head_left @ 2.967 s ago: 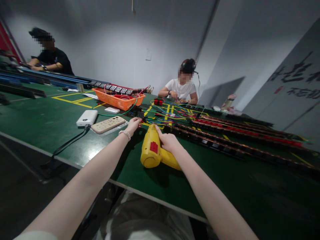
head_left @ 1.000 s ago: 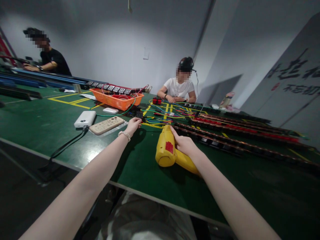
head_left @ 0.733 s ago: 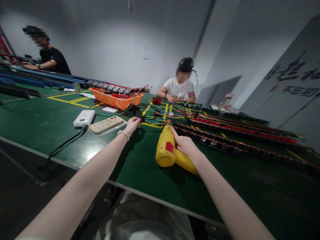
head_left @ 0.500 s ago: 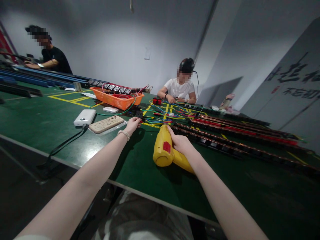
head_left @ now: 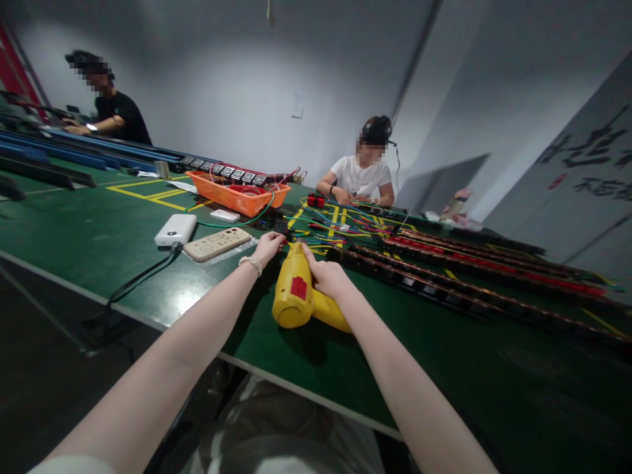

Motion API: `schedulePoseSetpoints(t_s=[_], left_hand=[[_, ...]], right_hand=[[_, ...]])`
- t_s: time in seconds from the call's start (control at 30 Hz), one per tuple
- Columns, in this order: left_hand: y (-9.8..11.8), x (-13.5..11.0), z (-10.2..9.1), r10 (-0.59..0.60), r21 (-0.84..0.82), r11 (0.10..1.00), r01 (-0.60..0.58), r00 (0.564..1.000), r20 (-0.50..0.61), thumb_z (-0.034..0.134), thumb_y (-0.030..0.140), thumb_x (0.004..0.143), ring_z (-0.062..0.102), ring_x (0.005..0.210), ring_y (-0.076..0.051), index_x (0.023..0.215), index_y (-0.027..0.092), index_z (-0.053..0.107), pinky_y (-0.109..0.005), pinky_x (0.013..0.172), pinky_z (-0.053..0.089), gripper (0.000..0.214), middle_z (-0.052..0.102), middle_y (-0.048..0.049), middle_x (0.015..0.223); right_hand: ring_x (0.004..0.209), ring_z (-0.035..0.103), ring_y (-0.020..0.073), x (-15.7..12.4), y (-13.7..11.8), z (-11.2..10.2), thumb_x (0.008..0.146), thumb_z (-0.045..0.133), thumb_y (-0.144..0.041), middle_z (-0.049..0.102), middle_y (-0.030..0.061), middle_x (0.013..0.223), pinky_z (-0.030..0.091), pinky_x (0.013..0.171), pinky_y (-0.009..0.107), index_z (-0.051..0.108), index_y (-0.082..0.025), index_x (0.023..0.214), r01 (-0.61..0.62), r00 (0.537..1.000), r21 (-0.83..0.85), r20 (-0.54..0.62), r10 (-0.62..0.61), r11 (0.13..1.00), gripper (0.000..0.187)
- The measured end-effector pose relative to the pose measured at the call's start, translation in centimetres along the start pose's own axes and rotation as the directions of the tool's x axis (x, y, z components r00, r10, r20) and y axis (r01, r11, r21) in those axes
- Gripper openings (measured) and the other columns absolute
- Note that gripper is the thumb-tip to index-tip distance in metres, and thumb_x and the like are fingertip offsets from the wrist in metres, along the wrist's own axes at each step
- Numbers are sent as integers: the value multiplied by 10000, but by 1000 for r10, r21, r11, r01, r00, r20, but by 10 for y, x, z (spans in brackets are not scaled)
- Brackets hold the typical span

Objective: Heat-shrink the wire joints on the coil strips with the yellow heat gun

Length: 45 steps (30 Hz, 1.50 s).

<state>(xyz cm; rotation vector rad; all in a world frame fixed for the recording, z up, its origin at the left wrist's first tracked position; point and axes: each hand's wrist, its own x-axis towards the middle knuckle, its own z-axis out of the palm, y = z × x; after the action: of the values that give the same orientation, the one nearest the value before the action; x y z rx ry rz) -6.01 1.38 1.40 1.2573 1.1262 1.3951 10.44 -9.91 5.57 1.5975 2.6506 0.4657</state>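
Observation:
My right hand (head_left: 330,276) grips a yellow heat gun (head_left: 291,296) with a red label on its side. Its nozzle points away from me, towards my left hand (head_left: 270,247). The fingers of that hand are pinched together beside a small black block (head_left: 282,227) and the ends of coloured wires (head_left: 316,240). Whatever lies between the fingertips is too small to make out. The heat gun's nozzle is close to those fingertips, on their right.
An orange basket (head_left: 237,197), a white power bank (head_left: 176,230) with a cable, and a beige phone case (head_left: 217,244) lie to the left. Long black strips with copper edges (head_left: 424,280) stretch to the right. One person (head_left: 363,178) sits across the table (head_left: 237,355), another (head_left: 121,118) far left.
My right hand has brought the heat gun leftward, nearer to my left hand. The left hand keeps its pinch beside the black block. The whole view has shifted slightly.

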Motion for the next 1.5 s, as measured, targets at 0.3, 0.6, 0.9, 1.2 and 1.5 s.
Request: schedulePoseSetpoints(t_s=[0.3,0.6,0.9,1.2,1.5], left_hand=[[6,-5,-3,46,127,991,-42,998,-34,577,205,633,475,574,-93,650,130,583,-206,569,381,78,563,4,600],[4,-2,-3,100,131,987,-94,994,-37,565,211,651,505,634,-113,657,128,590,-226,642,404,87,584,-11,640],[2,-1,1,70,99,993,-67,997,-29,535,255,692,511,570,-96,700,127,568,-202,528,399,133,588,-26,652],[6,-7,0,23,44,999,-22,1000,-12,518,258,718,517,583,-87,762,134,564,-170,488,397,140,605,-34,726],[8,-9,0,22,56,998,-22,1000,-12,516,268,712,532,599,-99,756,140,580,-191,504,400,149,621,-39,748]], right_hand=[[881,588,247,17,-16,-1,714,442,-188,620,110,1009,411,701,301,-124,-103,1375,-11,1000,86,22,9,996,874],[847,599,229,12,-13,2,704,413,-136,624,112,1000,415,676,289,-177,-112,1361,-1,1000,179,6,0,984,883],[829,607,237,-3,-7,-1,701,424,-144,620,128,1002,396,641,279,-212,-132,1349,-9,997,164,73,-3,986,908],[865,595,225,-27,16,-1,712,432,-138,610,117,1017,376,659,270,-219,-157,1348,-78,991,161,119,59,984,911],[831,598,227,-48,46,6,750,415,-166,603,125,1016,375,664,269,-191,-159,1359,-223,969,126,134,207,966,859]])
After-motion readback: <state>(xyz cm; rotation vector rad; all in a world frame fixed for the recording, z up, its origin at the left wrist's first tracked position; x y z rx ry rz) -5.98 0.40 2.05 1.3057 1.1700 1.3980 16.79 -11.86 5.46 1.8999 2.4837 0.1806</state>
